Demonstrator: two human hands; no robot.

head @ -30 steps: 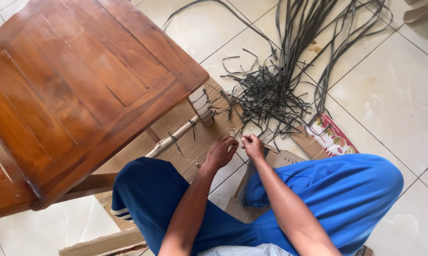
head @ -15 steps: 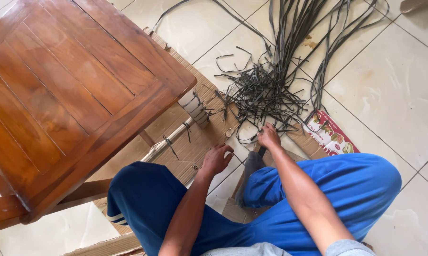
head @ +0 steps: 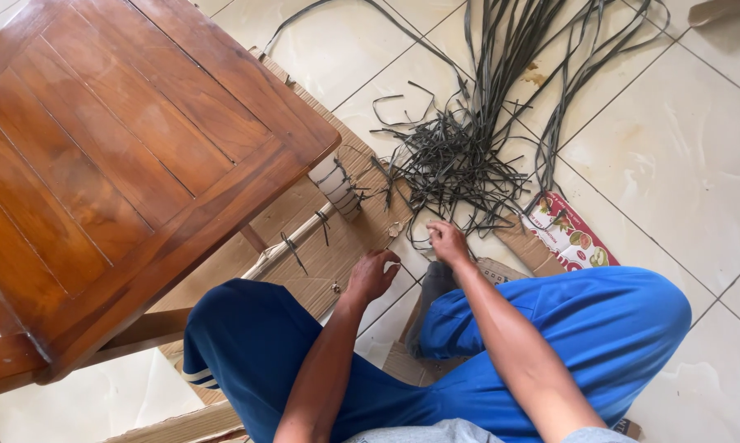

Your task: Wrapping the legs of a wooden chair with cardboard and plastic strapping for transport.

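The person sits on the tiled floor (head: pixel 673 156) with legs crossed in blue shorts (head: pixel 550 328). The right hand (head: pixel 449 243) reaches toward twelve o'clock, its fingers curled and pressed together at the near edge of a tangle of dark strips (head: pixel 460 156); whether it pinches a strip cannot be told. The strips lie in a heap at about one o'clock from that hand, the long ones fanning away to the top edge. The left hand (head: pixel 372 275) rests just at eight o'clock from the right one, loosely closed on flat brown cardboard (head: pixel 321 262); what it holds cannot be told. At three o'clock from the right hand, a flattened red carton flap (head: pixel 568 238) with small colourful pictures pokes out beside the knee. A wooden chair (head: pixel 116 164) fills the ten o'clock side.
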